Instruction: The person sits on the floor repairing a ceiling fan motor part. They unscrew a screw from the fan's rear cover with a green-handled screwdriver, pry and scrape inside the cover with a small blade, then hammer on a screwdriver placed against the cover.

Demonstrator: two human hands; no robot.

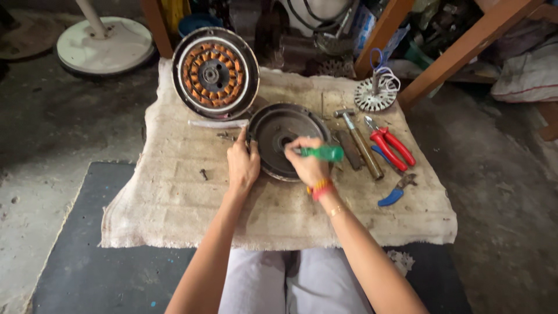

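Note:
A dark round metal motor cover (273, 129) lies on a beige cloth (174, 203) before me. My left hand (242, 164) rests on its left rim, index finger pointing up along the edge. My right hand (307, 163) grips a green-handled screwdriver (321, 153), its tip hidden at the cover's centre hole. Behind the cover, a round stator with copper windings (215, 72) leans upright.
To the right lie a hammer (361, 142), red-handled pliers (390, 146) and blue-handled pliers (395, 192). A small white slotted disc with wires (375, 93) sits at the cloth's far right. Loose screws (203, 173) lie left. Wooden legs (459, 49) and a white fan base (104, 45) stand behind.

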